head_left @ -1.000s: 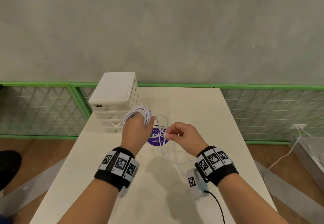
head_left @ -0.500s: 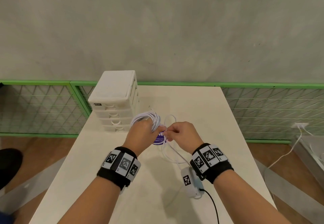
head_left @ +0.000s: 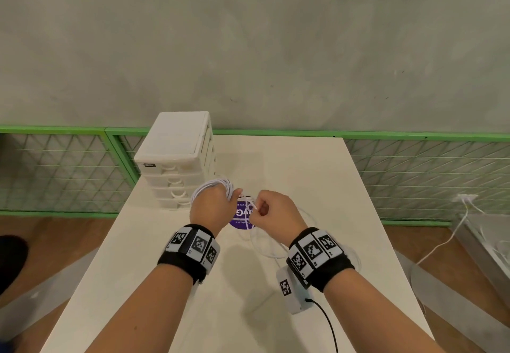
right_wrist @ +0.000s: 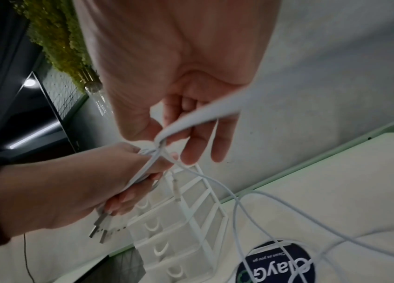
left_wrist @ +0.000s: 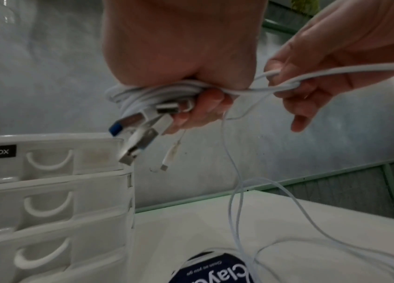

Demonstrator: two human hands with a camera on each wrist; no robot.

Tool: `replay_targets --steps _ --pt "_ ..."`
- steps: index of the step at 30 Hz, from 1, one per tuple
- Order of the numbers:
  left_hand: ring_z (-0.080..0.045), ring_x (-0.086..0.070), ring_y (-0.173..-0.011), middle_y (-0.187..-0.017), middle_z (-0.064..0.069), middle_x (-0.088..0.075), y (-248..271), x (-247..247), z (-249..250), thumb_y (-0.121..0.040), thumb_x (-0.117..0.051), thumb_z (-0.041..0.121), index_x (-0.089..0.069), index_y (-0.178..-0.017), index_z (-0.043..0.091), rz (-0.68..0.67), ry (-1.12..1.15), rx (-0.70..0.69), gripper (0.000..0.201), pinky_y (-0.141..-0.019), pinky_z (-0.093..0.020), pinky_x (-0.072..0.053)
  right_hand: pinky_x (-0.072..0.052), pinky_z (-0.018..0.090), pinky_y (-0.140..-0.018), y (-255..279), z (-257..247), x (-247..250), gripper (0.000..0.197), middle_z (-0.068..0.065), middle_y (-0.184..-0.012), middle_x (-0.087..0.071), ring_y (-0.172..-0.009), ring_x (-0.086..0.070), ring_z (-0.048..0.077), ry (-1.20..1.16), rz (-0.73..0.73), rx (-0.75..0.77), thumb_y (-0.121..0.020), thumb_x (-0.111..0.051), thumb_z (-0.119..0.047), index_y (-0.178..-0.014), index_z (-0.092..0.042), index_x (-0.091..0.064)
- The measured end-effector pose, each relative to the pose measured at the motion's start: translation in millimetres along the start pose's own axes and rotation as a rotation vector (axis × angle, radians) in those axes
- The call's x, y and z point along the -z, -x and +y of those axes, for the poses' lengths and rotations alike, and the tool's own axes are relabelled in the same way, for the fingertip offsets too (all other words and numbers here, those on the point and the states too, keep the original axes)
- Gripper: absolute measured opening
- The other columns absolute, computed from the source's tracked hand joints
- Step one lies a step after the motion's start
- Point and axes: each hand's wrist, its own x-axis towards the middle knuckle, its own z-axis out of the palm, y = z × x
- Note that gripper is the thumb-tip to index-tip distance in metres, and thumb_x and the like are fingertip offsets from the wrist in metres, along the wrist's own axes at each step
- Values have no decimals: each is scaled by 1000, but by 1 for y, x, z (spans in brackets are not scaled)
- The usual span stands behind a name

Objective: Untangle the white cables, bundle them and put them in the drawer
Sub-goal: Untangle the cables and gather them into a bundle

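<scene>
My left hand [head_left: 214,205] grips a coiled bundle of white cables [head_left: 212,187] wound around its fingers, above the white table [head_left: 303,165]. In the left wrist view the coil [left_wrist: 157,92] sits in the fist [left_wrist: 191,80], and USB plugs [left_wrist: 138,132] stick out below it. My right hand [head_left: 271,211] pinches loose cable strands [right_wrist: 191,118] close beside the left hand. Slack cable [head_left: 270,245] trails down onto the table in loops. The white drawer unit [head_left: 176,159] stands at the table's back left with its drawers shut.
A round purple sticker [head_left: 242,216] lies on the table under my hands. A green-framed mesh railing [head_left: 414,167] runs behind the table and along the left. Below the right side, a white cord [head_left: 441,245] runs across the wooden floor.
Both hands have come closer together over the sticker. The right hand has moved up toward the left hand, carrying cable to the coil, and the slack on the table has shortened.
</scene>
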Motion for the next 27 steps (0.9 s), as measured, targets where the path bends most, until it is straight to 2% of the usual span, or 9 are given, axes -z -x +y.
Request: replay_targets --steps 5,9,12,15,17,21,23,25,27 --pt "-21 -50 -63 -65 -4 -50 -6 5 9 -96 -45 43 -48 -72 10 32 7 -23 41 -60 -28 -35 -44 11 -72 -2 -11 7 29 -9 -70 -58 -66 -54 -3 -298 -9 42 -81 -57 2 -79 -27 -59" --pt "-24 -56 -71 -69 -3 -50 -11 6 0 -96 -44 43 -49 -74 10 31 8 37 40 -64 -29 -37 -49 23 -83 3 -18 22 42 1 -59 -57 -71 -60 13 -571 -240 -19 -76 -52 -4 -105 -33 -59" --pt "-25 -57 -73 -72 -5 -53 -13 6 -9 -97 -44 43 -56 -78 8 23 31 92 41 -66 -30 -40 -49 21 -81 7 -21 25 11 2 -50 -57 -69 -61 18 -700 -116 -19 -78 -57 -13 -82 -19 -65" --pt "-23 -53 -68 -70 -6 -54 -12 9 -10 -96 -46 41 -55 -77 7 41 85 142 41 -63 -29 -39 -46 16 -77 7 -13 30 40 1 -54 -64 -66 -61 17 -746 117 -28 -87 -60 -11 -48 -17 -59" --pt "-22 -52 -66 -66 -4 -52 -12 12 -7 -96 -48 41 -51 -73 9 59 138 164 40 -62 -29 -37 -47 12 -78 8 -9 34 44 4 -58 -68 -65 -64 14 -711 208 -74 -91 -56 -15 -47 -14 -63" --pt "-20 -49 -60 -56 2 -42 -9 17 3 -95 -50 40 -46 -67 10 112 187 122 41 -58 -28 -34 -53 26 -60 4 13 37 15 15 -62 -66 -46 -60 20 -706 287 -332 -94 -47 -7 -91 -4 -61" --pt "-20 -48 -59 -56 1 -41 -6 19 7 -95 -50 41 -45 -66 10 122 196 101 42 -57 -28 -34 -47 21 -53 3 34 36 29 11 -72 -62 -53 -61 18 -590 190 -489 -89 -45 3 -115 -7 -50" --pt "-20 -48 -61 -59 -1 -45 -2 19 11 -95 -50 42 -47 -70 8 118 181 59 42 -59 -28 -35 -44 19 -69 6 47 36 49 2 -93 -55 -80 -57 14 -169 36 -433 -87 -49 0 -133 -17 -43" --pt "-19 -47 -60 -59 1 -44 4 17 17 -95 -49 43 -48 -71 9 108 163 10 42 -59 -27 -34 -39 23 -94 13 43 36 61 -1 -115 -44 -105 -46 10 71 31 -197 -87 -53 -4 -141 -24 -35"
